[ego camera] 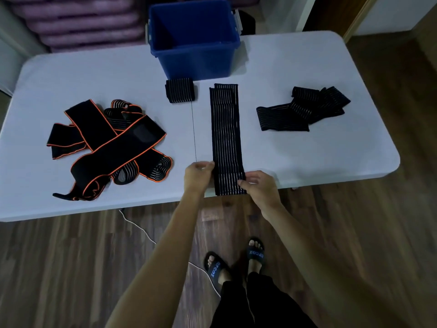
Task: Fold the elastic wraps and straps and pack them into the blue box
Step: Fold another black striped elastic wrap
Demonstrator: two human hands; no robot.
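Observation:
A long black striped elastic wrap (226, 133) lies flat down the middle of the white table (307, 150), doubled over on itself. My left hand (198, 176) pinches its near left corner and my right hand (259, 185) grips its near right corner at the table's front edge. The blue box (194, 41) stands open at the back centre. A small folded black wrap (180, 90) sits just in front of the box. A tangle of black straps with orange edging (111, 147) lies at the left. A loose heap of black striped wraps (305, 108) lies at the right.
Stacked purple mats (78, 22) are behind the table at the left. A thin white cable (142, 230) runs across the wooden floor under the table's front edge. My feet in black slippers (236, 263) stand close to the table.

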